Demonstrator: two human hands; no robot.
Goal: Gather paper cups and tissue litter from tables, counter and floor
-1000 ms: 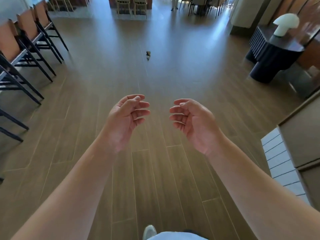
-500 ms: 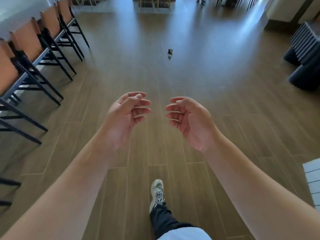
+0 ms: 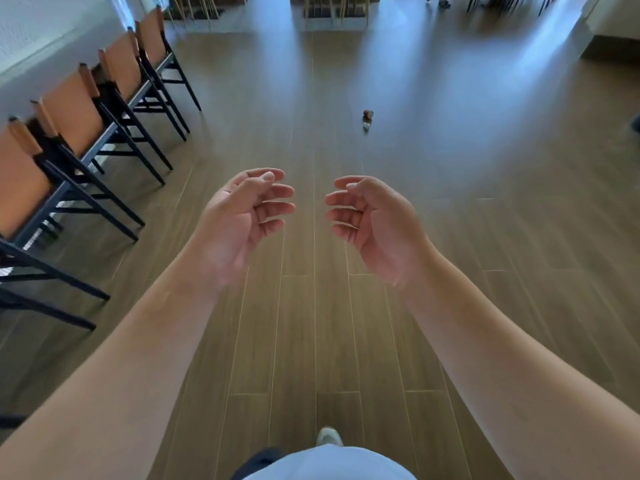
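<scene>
Far left of the litter (image 3: 367,116), a row of chairs (image 3: 114,98) stood tucked along a pale surface (image 3: 38,32), legs out on the wood floor (image 3: 485,188). Nearer me than the litter and slightly left of it, my left hand (image 3: 239,220) hung palm-in, fingers (image 3: 277,206) loosely curled, holding nothing. Right hand (image 3: 377,223) mirrored it on the near side of the litter, fingers (image 3: 341,206) likewise slack and empty. My read: both were held out front, ready for a pickup. The litter itself was a small brown-and-pale lump on the floor, well apart from both hands; too small to tell cup from tissue. Shoe (image 3: 329,436) showed at the bottom edge.
</scene>
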